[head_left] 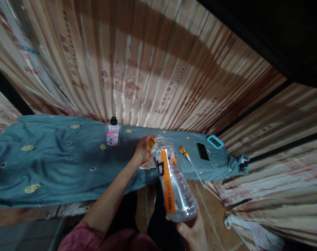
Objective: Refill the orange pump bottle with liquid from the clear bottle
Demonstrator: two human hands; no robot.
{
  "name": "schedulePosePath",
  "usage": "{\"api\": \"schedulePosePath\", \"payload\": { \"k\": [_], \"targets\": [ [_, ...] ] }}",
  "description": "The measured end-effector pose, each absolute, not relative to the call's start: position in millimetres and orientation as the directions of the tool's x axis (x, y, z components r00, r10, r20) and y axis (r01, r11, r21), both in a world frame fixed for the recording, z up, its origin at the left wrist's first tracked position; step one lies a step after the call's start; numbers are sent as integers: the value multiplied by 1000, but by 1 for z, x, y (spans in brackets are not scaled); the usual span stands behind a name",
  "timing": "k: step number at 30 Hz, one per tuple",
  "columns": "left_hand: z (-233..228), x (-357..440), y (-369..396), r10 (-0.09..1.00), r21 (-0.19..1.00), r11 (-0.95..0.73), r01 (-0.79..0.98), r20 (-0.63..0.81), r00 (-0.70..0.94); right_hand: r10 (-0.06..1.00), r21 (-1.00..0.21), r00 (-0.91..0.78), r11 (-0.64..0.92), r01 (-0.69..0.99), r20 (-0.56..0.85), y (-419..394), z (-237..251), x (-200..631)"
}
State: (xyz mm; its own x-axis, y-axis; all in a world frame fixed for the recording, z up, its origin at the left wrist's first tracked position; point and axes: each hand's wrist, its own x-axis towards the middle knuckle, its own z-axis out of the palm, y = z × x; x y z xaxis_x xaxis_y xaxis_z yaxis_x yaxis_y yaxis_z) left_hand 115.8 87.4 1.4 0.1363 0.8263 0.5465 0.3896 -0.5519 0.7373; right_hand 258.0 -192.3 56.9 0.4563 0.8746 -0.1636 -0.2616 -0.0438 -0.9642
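Clear plastic bottle point(174, 181) with a vertical orange label strip, tilted so its neck points away toward the table edge and its base toward the person. Right hand point(193, 232) cups the base from below, fingers wrapped on it (only part of the hand shows at the bottom of the frame). Left hand point(142, 150) is closed around the neck end, right at the orange cap point(151, 142); whether the cap is on the neck or just in the fingers, cannot tell. A little clear liquid sits low in the bottle.

The bottle hangs over the near edge of a table covered with a teal cloth point(51, 160) with gold round motifs. On the cloth: a small clear bottle with a black cap and pink label point(113, 132), upright, well to the left of the hands; an orange pump nozzle with a long white tube point(191, 162) just right of the big bottle; a black phone point(203, 151) beside that; a teal-framed digital timer point(215, 141) near the far right corner. Pleated beige curtain point(137, 66) behind the table. White plastic bag point(252, 233) on the floor at right.
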Motion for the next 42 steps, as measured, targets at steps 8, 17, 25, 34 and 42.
{"api": "schedulePosePath", "payload": {
  "k": [8, 17, 25, 34, 42],
  "targets": [
    [3, 115, 85, 852, 749, -513, 420, 505, 140, 881, -974, 447, -63, -217, -157, -193, 52, 263],
    [15, 114, 79, 863, 761, -498, 416, 482, 152, 881, -982, 456, -40, -185, -122, -193, 45, 264],
    [14, 116, 79, 868, 770, -488, 411, 478, 135, 877, -986, 468, -32, -162, -105, -195, 37, 269],
    [16, 113, 78, 857, 758, -511, 406, 489, 164, 879, -979, 459, -44, -200, -133, -194, 48, 263],
    [17, 113, 77, 864, 768, -498, 402, 477, 160, 874, -977, 460, -64, -204, -153, -194, 51, 264]
  ]
}}
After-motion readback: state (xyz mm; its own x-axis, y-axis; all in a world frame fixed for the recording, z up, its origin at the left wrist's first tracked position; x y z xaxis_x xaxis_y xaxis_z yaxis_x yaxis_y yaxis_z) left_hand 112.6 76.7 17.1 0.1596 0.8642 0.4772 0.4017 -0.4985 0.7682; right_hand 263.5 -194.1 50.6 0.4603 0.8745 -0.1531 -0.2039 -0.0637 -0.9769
